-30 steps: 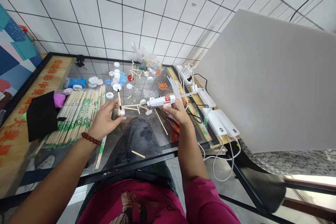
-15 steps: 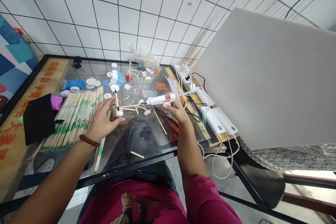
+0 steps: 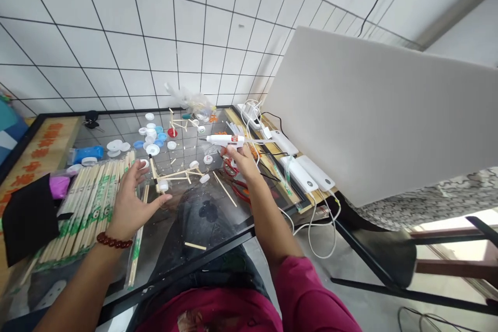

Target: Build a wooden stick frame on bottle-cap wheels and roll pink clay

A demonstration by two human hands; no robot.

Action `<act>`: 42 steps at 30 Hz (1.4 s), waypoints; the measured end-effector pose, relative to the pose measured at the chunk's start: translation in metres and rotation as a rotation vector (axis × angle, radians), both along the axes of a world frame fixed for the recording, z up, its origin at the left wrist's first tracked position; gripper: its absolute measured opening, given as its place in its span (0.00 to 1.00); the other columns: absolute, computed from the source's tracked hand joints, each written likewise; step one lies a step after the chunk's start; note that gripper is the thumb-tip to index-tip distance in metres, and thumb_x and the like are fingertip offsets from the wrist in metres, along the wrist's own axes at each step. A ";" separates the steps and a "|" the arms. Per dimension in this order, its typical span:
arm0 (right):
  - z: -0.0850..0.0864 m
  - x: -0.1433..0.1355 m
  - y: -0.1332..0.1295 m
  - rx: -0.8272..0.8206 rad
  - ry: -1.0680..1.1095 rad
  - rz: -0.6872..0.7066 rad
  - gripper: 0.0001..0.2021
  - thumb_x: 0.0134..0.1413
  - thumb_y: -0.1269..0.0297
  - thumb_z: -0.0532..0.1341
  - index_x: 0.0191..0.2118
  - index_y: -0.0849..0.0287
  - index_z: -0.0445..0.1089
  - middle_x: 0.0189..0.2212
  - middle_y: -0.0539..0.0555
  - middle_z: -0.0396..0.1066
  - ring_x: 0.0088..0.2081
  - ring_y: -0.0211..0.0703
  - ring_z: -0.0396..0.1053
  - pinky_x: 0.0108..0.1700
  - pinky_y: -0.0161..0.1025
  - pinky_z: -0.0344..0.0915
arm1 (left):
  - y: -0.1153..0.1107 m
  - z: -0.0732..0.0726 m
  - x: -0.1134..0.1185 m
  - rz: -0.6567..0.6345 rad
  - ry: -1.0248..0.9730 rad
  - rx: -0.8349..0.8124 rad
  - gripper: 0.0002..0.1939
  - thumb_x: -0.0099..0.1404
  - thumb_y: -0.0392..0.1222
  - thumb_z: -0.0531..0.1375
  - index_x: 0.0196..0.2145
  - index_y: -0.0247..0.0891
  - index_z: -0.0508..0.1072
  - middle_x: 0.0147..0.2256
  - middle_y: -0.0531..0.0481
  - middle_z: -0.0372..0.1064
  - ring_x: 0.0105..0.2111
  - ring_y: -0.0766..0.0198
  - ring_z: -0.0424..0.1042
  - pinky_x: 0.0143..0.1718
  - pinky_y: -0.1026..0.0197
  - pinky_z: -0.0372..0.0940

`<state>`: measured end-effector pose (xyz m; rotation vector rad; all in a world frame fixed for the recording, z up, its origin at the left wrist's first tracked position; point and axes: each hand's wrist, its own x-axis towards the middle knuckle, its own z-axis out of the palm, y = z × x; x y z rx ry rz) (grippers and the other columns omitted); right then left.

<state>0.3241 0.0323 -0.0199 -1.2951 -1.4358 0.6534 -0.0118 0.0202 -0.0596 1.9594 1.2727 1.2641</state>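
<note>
My right hand [image 3: 241, 159] grips a white hot glue gun [image 3: 224, 140], its nozzle pointing left above the glass table and a glue stick trailing out of its back. With thumb and fingers spread apart, my left hand [image 3: 134, 202] hovers beside a small frame of wooden sticks [image 3: 181, 175] with white bottle caps fixed at its ends. One upright stick with black ends [image 3: 153, 172] stands on the frame's left side, close to my left fingers but apart from them. A second stick frame [image 3: 178, 123] with a red cap [image 3: 172, 133] sits farther back.
Wrapped chopsticks [image 3: 87, 207] lie at left, beside a black cloth [image 3: 29, 220] and a blue packet [image 3: 87, 154]. Loose white and blue caps [image 3: 153, 150] are scattered behind. Red-handled pliers [image 3: 241, 190], white power banks [image 3: 299, 172] and cables crowd the right; a large grey panel [image 3: 373, 114] rises beyond.
The glue gun has lifted away from the stick frame, up and back. My left hand has opened wider and drawn off the frame. The view has turned to the right.
</note>
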 end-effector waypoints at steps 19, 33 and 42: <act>-0.023 0.011 0.063 -0.343 -0.304 -0.309 0.21 0.60 0.61 0.61 0.58 0.60 0.67 0.55 0.64 0.76 0.57 0.59 0.75 0.61 0.53 0.68 | -0.005 0.009 -0.004 -0.026 -0.164 0.020 0.50 0.61 0.52 0.70 0.74 0.50 0.50 0.68 0.35 0.60 0.66 0.42 0.66 0.66 0.33 0.63; -0.006 -0.024 -0.044 0.019 -0.575 -0.055 0.19 0.56 0.58 0.69 0.52 0.55 0.73 0.50 0.59 0.79 0.51 0.56 0.74 0.57 0.51 0.64 | -0.005 0.008 -0.002 -0.061 0.157 -0.286 0.51 0.59 0.54 0.67 0.73 0.44 0.50 0.67 0.38 0.66 0.68 0.43 0.64 0.69 0.37 0.58; -0.019 -0.036 -0.040 -0.117 -0.646 0.096 0.28 0.51 0.59 0.74 0.57 0.54 0.71 0.52 0.59 0.79 0.59 0.60 0.68 0.59 0.55 0.50 | -0.004 0.012 -0.001 -0.049 0.224 -0.234 0.37 0.62 0.55 0.65 0.67 0.45 0.65 0.61 0.44 0.74 0.62 0.44 0.73 0.61 0.45 0.69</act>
